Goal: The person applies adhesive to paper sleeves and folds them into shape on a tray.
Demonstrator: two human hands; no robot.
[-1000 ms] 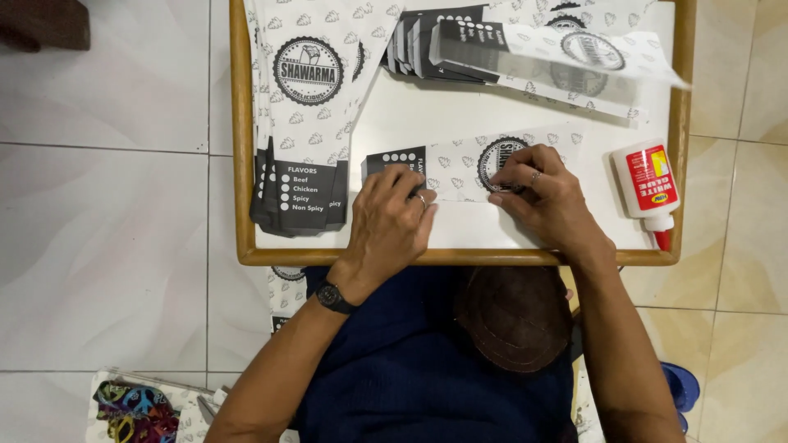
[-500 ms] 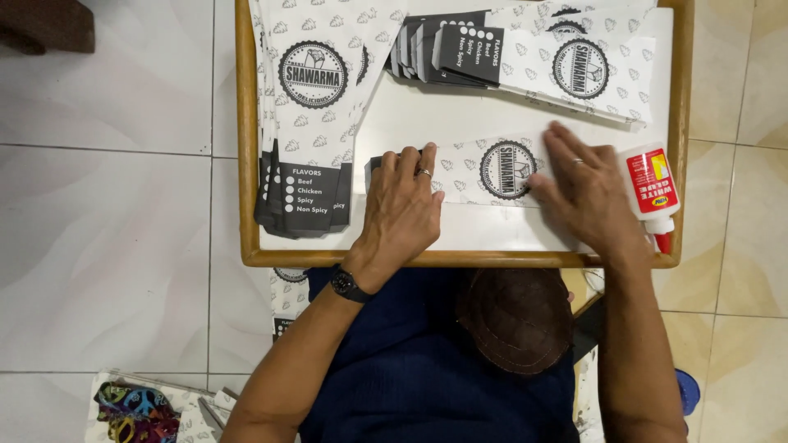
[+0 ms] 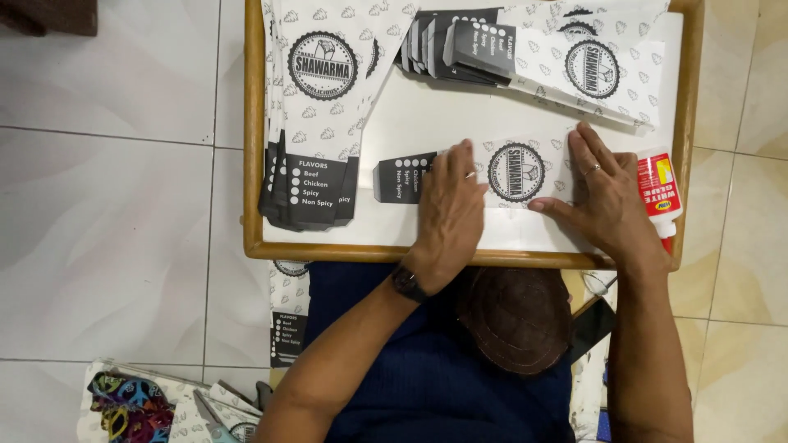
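A flat printed paper sleeve [image 3: 513, 172], white with a round black emblem and a dark end, lies sideways on the white tray top [image 3: 427, 123]. My left hand [image 3: 450, 209] presses flat on its middle, a watch on the wrist. My right hand [image 3: 603, 197], wearing a ring, lies flat with fingers spread on the sleeve's right end. Neither hand grips anything. A white glue bottle with a red label [image 3: 659, 190] lies just right of my right hand.
A stack of the same sleeves [image 3: 316, 115] sits on the tray's left, another fanned stack [image 3: 533, 49] at the back right. The tray's wooden rim [image 3: 254, 123] frames the work. Scissors and a colourful item [image 3: 131, 406] lie on the tiled floor, lower left.
My right hand moved from the emblem out to the sleeve's right end. My left hand flattened and slid right along the sleeve, uncovering its dark end.
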